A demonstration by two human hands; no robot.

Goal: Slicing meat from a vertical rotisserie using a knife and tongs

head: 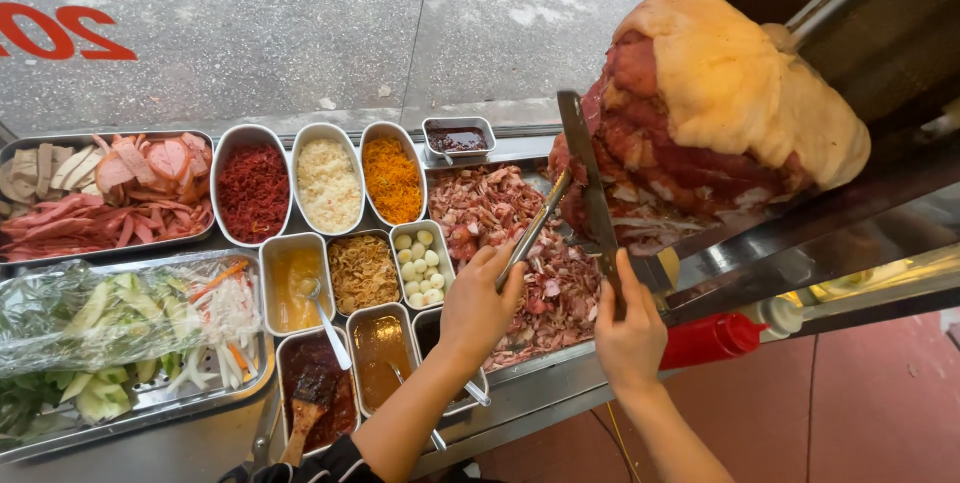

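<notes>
Meat: big cone of stacked meat (700,113) on slanted spit, upper right, pale fat cap on top, red layers below; up and right of both hands.
Right hand: right hand (630,328) closed round handle of long knife (590,188); blade stood near upright, flat against cone's left face.
Left hand: left hand (480,303) clenched on metal tongs (535,228); tips reached up to cone's lower left edge, just beside knife blade.
Hand spacing: near each other, left hand lower left of right, both below cone.
Shavings: pile of cut meat (500,213) in steel tray (540,361) directly under tongs and left hand.
Condiments: oval tubs of red shreds (253,188), white shreds (328,183), orange shreds (392,178); small tub of dark sauce (457,138); peeled small eggs (420,268); fried onions (362,271); sauces with spoons in front row.
Far left: tray of sliced ham (100,198); below it, cut vegetables under plastic wrap (120,318).
Lower right: red squeeze bottle (710,338) lying on its side, just right of right hand.
</notes>
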